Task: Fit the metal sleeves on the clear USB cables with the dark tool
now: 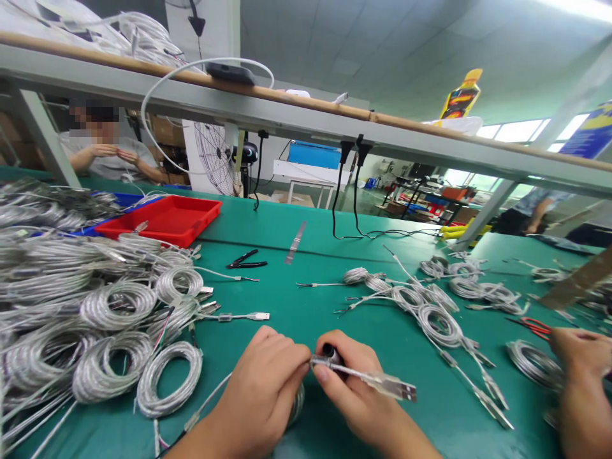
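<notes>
A clear-sheathed USB cable (351, 371) stretches between my two hands at the front of the bench. My left hand (261, 382) is closed, its fingertips pinching the cable, with part of a coil showing behind them. In my right hand (361, 398) the cable lies between thumb and fingers, its metal USB plug (406, 391) sticking out to the right. A small dark cylinder (331, 352) is also tucked in the right fingers; its kind is unclear. Left of my hands lies a coiled cable (171, 378) beside a large heap of cables (117, 306).
Beyond are a red tray (184, 215), black nippers (247, 260) and a metal ruler (295, 243). More cable coils (437, 324) lie to the right. Another person's hand (583, 376) is at the right edge, near red-handled scissors (535, 327). A shelf (306, 105) crosses overhead; a co-worker sits far left.
</notes>
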Motion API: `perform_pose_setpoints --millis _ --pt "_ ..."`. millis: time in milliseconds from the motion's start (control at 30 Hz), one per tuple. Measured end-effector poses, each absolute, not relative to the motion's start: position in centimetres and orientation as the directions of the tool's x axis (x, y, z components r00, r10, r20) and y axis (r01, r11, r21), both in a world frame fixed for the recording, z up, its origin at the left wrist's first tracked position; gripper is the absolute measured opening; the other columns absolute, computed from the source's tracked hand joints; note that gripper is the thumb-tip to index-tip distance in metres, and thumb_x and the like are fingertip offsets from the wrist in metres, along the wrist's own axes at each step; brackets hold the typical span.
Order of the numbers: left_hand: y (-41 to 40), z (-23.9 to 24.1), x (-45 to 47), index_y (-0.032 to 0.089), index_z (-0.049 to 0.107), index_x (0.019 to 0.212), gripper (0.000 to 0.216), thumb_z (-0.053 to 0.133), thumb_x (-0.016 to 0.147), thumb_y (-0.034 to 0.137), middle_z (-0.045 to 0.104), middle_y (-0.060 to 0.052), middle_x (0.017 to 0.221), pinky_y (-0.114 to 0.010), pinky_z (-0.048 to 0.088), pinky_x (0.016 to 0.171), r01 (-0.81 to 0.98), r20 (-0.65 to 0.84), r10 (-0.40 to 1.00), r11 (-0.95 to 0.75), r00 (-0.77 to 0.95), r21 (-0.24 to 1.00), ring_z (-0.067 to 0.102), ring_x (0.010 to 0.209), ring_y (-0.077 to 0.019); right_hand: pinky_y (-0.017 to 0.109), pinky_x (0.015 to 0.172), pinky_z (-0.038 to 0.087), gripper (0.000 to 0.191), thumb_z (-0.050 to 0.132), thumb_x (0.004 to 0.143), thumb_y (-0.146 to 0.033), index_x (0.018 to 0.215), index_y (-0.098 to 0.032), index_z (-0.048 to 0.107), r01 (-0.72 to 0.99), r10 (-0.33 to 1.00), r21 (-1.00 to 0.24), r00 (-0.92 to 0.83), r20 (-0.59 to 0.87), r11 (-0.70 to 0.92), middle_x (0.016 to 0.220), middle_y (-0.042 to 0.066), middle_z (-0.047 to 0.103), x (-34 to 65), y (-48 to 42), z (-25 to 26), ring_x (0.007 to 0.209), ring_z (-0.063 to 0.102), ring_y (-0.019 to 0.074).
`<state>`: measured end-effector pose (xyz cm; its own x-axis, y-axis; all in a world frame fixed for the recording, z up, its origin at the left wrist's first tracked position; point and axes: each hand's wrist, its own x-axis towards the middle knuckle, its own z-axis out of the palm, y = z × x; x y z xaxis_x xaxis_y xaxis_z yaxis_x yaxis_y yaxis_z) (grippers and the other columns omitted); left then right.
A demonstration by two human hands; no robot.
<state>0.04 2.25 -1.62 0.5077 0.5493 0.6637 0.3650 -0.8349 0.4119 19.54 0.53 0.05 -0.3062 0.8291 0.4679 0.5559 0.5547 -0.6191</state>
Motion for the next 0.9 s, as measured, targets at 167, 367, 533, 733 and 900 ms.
perform_pose_setpoints --millis 167,367,533,733,900 --pt "2.2 -1.2 -0.1 0.021 0.055 0.094 0.022 0.037 0.105 0.013 0.063 -0.001 0.081 -0.034 0.037 0.072 0.333 0.606 0.587 -0.808 0.537 0.487 0.054 0.073 -0.0182 0.027 0.066 0.039 0.021 0.060 0.091 -0.039 0.100 -0.021 0.064 0.559 0.837 -0.623 -0.341 0.428 0.547 0.083 0.000 0.064 20.0 0.5 0.0 0.071 0.055 0.0178" --pt "2.0 -0.9 0.1 0.020 0.056 0.090 0.025 0.036 0.104 0.012 0.060 -0.001 0.077 -0.036 0.036 0.070 0.346 0.610 0.563 -0.825 0.558 0.446 0.052 0.069 -0.0186 0.027 0.064 0.035 0.020 0.052 0.098 -0.037 0.088 -0.022 0.060 0.547 0.849 -0.649 -0.319 0.422 0.528 0.073 -0.003 0.058 19.6 0.7 -0.2 0.067 0.051 0.0162" --pt "2.1 -1.3 0.2 0.019 0.055 0.123 0.025 0.047 0.100 0.011 0.066 -0.009 0.110 -0.041 0.038 0.087 0.494 0.698 0.592 -0.783 0.403 0.378 0.057 0.099 -0.0265 0.027 0.058 0.031 0.030 0.049 0.100 -0.042 0.080 -0.021 0.057 0.534 0.913 -0.752 -0.106 0.394 0.387 0.063 -0.005 0.048 18.7 1.7 -0.9 0.060 0.045 0.0155" --pt "1.3 -1.6 1.3 0.020 0.056 0.101 0.014 0.045 0.100 0.010 0.068 -0.005 0.092 -0.038 0.041 0.076 0.475 0.683 0.617 -0.771 0.392 0.424 0.059 0.082 -0.0231 0.024 0.050 0.034 0.038 0.039 0.105 -0.045 0.078 -0.022 0.053 0.422 0.917 -0.821 -0.078 0.390 0.385 0.063 -0.005 0.043 17.7 1.2 -1.6 0.056 0.043 0.0147" --pt "0.9 -1.7 1.7 0.021 0.053 0.091 0.019 0.042 0.103 0.013 0.063 -0.001 0.078 -0.034 0.040 0.068 0.452 0.698 0.619 -0.770 0.360 0.450 0.055 0.070 -0.0197 0.024 0.048 0.031 0.039 0.043 0.105 -0.046 0.076 -0.021 0.054 0.361 0.888 -0.817 -0.076 0.454 0.449 0.063 -0.004 0.043 17.6 0.4 -1.3 0.053 0.040 0.0138"
